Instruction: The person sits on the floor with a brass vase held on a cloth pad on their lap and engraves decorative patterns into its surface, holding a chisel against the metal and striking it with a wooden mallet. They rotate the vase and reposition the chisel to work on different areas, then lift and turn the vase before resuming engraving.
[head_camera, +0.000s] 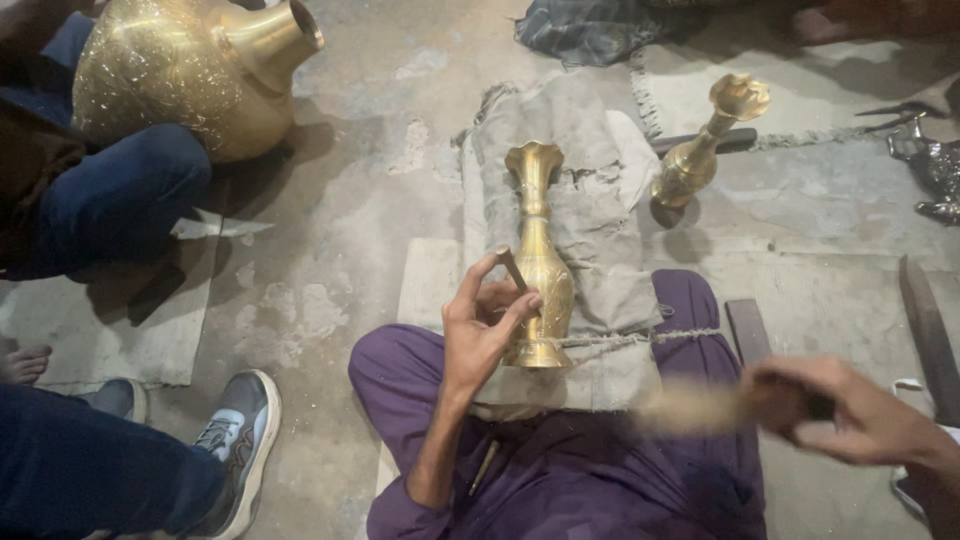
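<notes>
While brass vase (538, 260) lies on cloth pad (600, 210) across lap, left hand (480, 325) pinches small chisel (512, 268) against its belly — steadying. Right hand (850, 410), right of vase, grips blurred wooden mallet (700, 408). Second vase (700, 150) beyond.

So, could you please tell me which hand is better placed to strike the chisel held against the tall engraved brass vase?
Probably the right hand: it swings a blurred wooden mallet, while the left hand pins the small metal chisel against the tall engraved brass vase.

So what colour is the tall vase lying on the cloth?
The vase is shiny gold, like brass; the head view shows it best.
</notes>
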